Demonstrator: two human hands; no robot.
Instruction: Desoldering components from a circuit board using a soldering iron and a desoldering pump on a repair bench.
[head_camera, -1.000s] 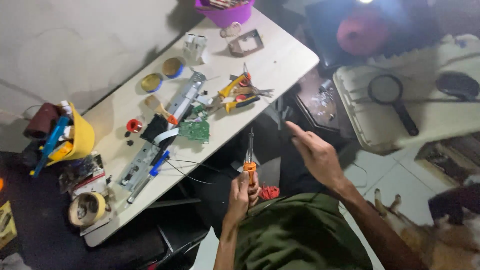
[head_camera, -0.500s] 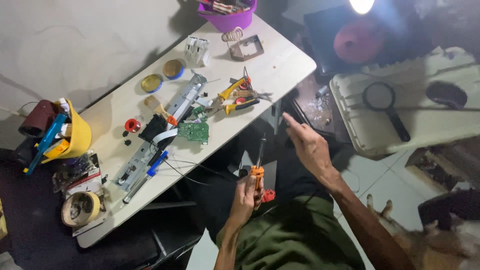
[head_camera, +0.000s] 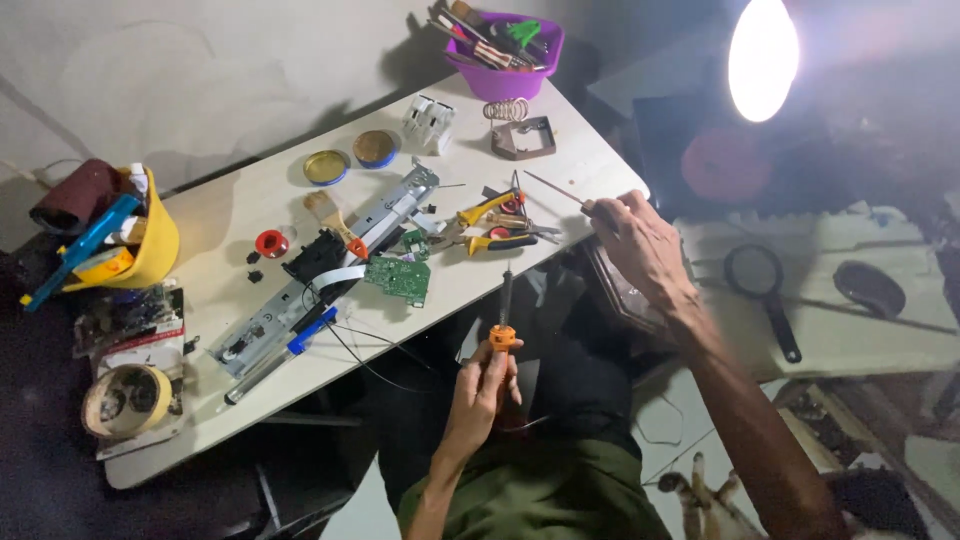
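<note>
Presently the soldering iron (head_camera: 503, 318) is gripped in the left hand (head_camera: 483, 385), solder wire (head_camera: 553, 187) pinched by the right hand (head_camera: 640, 245); both are best steadied above the worktop (head_camera: 230, 215) at centre frame.

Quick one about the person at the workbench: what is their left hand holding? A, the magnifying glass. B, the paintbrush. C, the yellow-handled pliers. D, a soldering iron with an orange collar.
D. The left hand grips the soldering iron upright, tip pointing toward the table edge; the pliers, paintbrush and magnifying glass all lie untouched.
</note>
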